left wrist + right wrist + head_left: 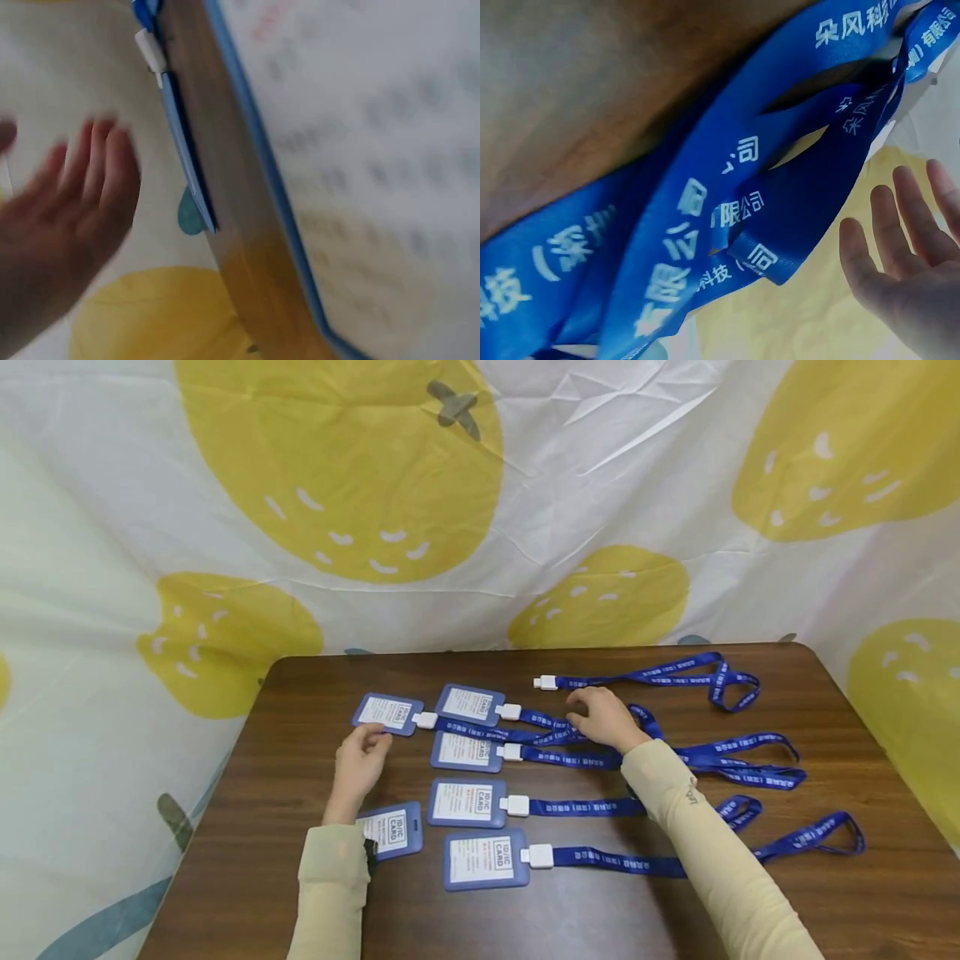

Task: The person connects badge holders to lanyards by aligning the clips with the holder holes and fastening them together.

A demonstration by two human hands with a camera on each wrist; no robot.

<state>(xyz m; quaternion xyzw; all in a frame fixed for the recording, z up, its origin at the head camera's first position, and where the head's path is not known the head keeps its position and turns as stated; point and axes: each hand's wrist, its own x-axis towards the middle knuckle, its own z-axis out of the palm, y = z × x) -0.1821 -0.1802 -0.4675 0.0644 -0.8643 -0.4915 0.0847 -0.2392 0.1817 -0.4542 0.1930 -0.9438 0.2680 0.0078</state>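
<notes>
Just below the upper-left ID card holder (386,713), my left hand (362,767) has its fingertips by the holder's lower edge in the head view. In the left wrist view, that hand (75,195) is blurred, fingers extended, holding nothing. A blue lanyard (487,732) runs right from this holder's white clip (426,720). My right hand (606,718) hovers over the lanyards with loosely bent fingers and grips nothing. In the right wrist view, its fingers (891,229) stand apart from the overlapping blue lanyards (727,172).
Several more holders lie in a column, including a top one (471,703) and a bottom one (486,860), clipped to lanyards. A holder without lanyard (393,831) is partly behind my left wrist. A loose lanyard (660,675) lies at the back right of the brown table (247,860).
</notes>
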